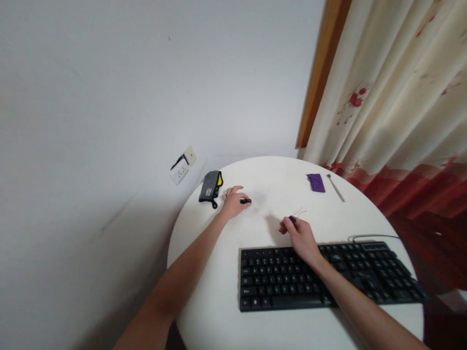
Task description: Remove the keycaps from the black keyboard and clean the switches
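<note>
My right hand [301, 236] is closed around the black handle of a wire keycap puller [293, 219], its thin wire ends pointing up and away over the table. The hand hovers at the back edge of a black keyboard [280, 277], with the wrist above the keys. Farther left, my left hand [233, 203] is low over the white table, with thumb and fingers closed about a small black piece [245, 201] that may be a keycap; it is too small to be sure. Some of its other fingers stretch forward.
A grey pouch [210, 186] with a yellow item inside lies left of my left hand. Toward the back right are a folded purple cloth [315, 183] and a slim brush-like stick [335, 188]. Grey dust marks the round table [270, 167]. Wall and curtain stand behind.
</note>
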A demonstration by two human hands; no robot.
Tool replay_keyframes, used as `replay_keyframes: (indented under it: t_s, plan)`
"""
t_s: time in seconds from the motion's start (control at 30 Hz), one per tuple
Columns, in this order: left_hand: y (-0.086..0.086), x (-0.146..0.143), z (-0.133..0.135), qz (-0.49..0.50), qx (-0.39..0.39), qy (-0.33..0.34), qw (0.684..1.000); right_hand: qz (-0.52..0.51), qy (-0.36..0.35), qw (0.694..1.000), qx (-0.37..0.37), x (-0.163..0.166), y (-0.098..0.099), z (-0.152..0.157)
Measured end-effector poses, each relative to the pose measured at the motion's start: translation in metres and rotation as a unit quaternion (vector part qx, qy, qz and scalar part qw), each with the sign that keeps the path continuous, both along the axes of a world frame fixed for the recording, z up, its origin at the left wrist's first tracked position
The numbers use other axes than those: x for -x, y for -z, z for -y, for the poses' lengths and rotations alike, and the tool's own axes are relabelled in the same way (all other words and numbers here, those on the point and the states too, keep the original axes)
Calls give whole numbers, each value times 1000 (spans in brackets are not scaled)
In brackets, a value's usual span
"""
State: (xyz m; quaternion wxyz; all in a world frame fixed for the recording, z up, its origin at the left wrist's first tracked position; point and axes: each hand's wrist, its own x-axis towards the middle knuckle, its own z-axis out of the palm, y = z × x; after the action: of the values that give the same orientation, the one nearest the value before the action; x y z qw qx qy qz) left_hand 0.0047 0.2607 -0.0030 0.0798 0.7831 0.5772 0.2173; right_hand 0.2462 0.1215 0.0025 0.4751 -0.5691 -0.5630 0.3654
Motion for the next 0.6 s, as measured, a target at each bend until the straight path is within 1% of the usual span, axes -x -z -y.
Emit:
replay_keyframes:
  t_s: [0.2,0.6]
  plan:
    - [-2,-1,1,-6,19,6,1000,-10,0,1000,6,-1,3,0]
    - [-3,1,1,-2,11,15,1000,-7,-4,1000,4,0,1,1]
